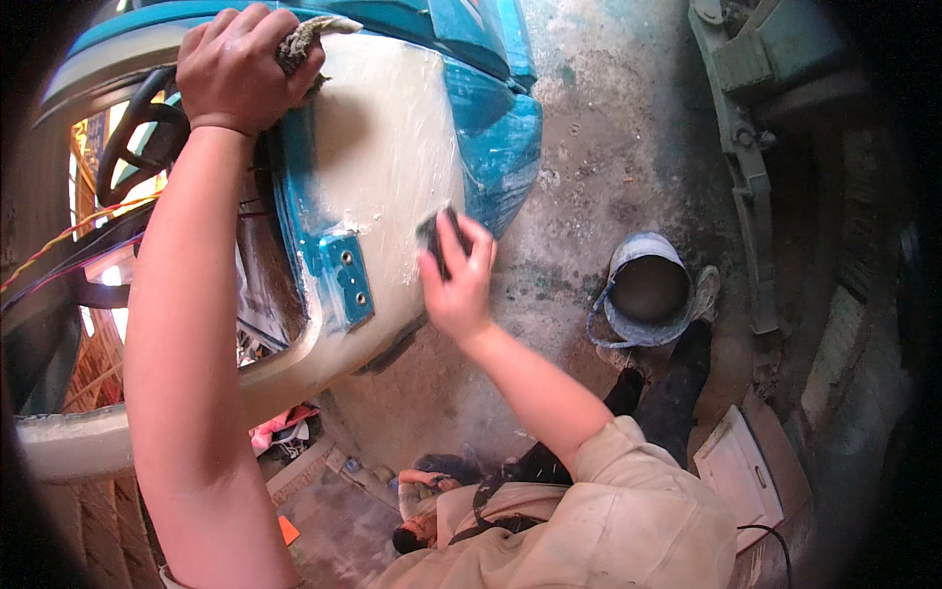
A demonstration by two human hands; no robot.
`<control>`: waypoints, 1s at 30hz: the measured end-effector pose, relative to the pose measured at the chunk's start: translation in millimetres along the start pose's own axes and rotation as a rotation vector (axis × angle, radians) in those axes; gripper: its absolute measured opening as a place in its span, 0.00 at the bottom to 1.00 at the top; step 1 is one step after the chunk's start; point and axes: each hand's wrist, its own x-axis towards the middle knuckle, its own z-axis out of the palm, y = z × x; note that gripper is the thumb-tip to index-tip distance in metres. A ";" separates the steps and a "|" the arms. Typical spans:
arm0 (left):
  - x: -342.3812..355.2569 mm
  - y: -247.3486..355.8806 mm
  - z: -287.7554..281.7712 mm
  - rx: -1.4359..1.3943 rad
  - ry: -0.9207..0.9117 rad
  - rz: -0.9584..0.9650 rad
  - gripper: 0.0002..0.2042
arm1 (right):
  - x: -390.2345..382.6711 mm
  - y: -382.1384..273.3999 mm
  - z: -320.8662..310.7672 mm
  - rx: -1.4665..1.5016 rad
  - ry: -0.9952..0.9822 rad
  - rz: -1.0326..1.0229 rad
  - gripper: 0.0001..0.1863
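Observation:
My left hand (238, 71) is raised over the top of the vehicle's door frame, with its fingers closed around a crumpled, dirty rag (306, 43). My right hand (461, 285) pinches a small dark sanding block (447, 236) against the lower right part of a cream panel (388, 137). Smears and white specks mark that panel. Blue-painted bodywork (496, 137) borders it on the right. A blue hinge plate (345, 280) with two bolts sits on the door pillar, left of my right hand.
A whitish bucket (650, 245) stands on the stained concrete floor (599, 108) by my feet. A steering wheel (137, 137) and loose coloured wires (59, 257) show through the doorway. Another person (422, 520) is low down behind me. Dark metal parts (751, 196) line the right.

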 end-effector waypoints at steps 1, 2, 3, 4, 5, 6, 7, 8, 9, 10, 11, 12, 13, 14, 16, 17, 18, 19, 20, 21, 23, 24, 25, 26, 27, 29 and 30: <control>2.3 1.4 0.1 0.006 0.022 0.014 0.11 | 16.2 11.9 4.9 -0.003 0.024 -0.001 0.29; 1.4 4.5 3.8 0.005 0.020 0.008 0.11 | 45.9 25.3 12.4 -0.016 0.059 0.065 0.29; 0.4 2.7 5.6 0.015 0.016 0.001 0.10 | 78.9 30.4 15.9 -0.020 0.043 0.138 0.28; 1.7 1.4 6.0 0.026 0.016 -0.005 0.10 | 102.8 35.4 18.0 -0.007 0.039 0.186 0.28; 2.7 2.4 3.9 0.017 0.020 0.000 0.10 | 105.1 37.9 19.0 0.013 0.049 0.190 0.28; 1.6 3.1 5.2 0.007 0.015 0.007 0.11 | 104.3 39.4 19.1 0.033 0.059 0.194 0.29; 1.2 1.1 5.5 0.007 0.008 0.009 0.11 | 86.9 35.8 16.5 0.026 0.037 0.170 0.29; 0.3 -0.1 6.2 0.004 0.003 0.010 0.11 | 54.1 29.4 9.8 0.016 0.016 0.146 0.29; -1.9 -1.2 5.5 -0.001 -0.002 0.005 0.11 | 20.2 18.7 3.3 0.005 -0.003 0.102 0.30; -0.4 -2.0 6.1 -0.007 0.010 0.010 0.11 | -7.7 5.0 -4.7 -0.010 -0.031 0.118 0.30; 1.3 -1.1 6.6 -0.017 0.020 0.016 0.12 | -17.4 3.5 -7.5 -0.019 -0.036 0.106 0.30; 0.7 -1.9 4.7 -0.021 0.024 0.023 0.12 | -21.9 2.5 -9.3 -0.023 -0.046 0.093 0.30; -1.9 -3.4 2.9 0.007 0.030 0.018 0.12 | -11.1 6.1 -4.4 -0.025 -0.029 0.087 0.30; 0.4 -4.2 0.7 0.012 0.024 0.009 0.12 | 12.5 16.1 5.4 -0.031 -0.004 0.081 0.30; 1.7 1.8 0.6 0.006 0.013 -0.009 0.12 | 81.3 33.9 19.8 -0.052 0.025 0.187 0.30; 4.5 1.7 1.5 0.023 0.020 0.006 0.12 | 109.9 43.9 24.1 -0.061 0.045 0.225 0.29; 3.9 1.2 3.9 0.033 0.016 0.020 0.12 | 122.4 46.6 24.9 -0.050 0.046 0.258 0.29; 2.3 1.3 10.5 0.032 0.038 0.027 0.12 | 107.6 47.8 19.6 -0.047 0.028 0.236 0.29; 2.4 2.0 11.1 0.015 0.036 0.022 0.12 | 93.5 44.6 16.3 -0.032 0.014 0.193 0.29; -0.8 -2.4 6.4 0.019 0.031 0.013 0.12 | 57.9 33.8 15.1 -0.041 0.008 0.148 0.30; -2.5 -0.1 -1.1 0.007 -0.005 -0.009 0.11 | -14.4 15.9 3.3 -0.031 -0.030 0.120 0.32; -1.3 3.3 2.0 -0.015 0.019 -0.009 0.11 | -36.1 8.2 -4.7 -0.045 -0.044 0.118 0.32; 0.7 3.5 4.0 -0.026 0.040 -0.005 0.11 | -34.7 11.4 -3.7 -0.055 -0.025 0.098 0.31; 2.0 2.3 5.6 -0.036 0.064 0.002 0.11 | -26.4 12.8 -1.1 -0.064 -0.002 0.078 0.31; 2.5 0.0 5.1 -0.026 0.050 0.011 0.13 | -6.6 22.5 5.6 -0.071 0.036 0.075 0.31; 2.7 -3.1 2.5 0.009 0.032 0.020 0.13 | 67.1 38.6 21.2 -0.051 0.051 0.152 0.30; 2.3 0.3 3.4 0.013 0.025 0.019 0.14 | 90.7 46.7 21.6 -0.038 0.031 0.226 0.30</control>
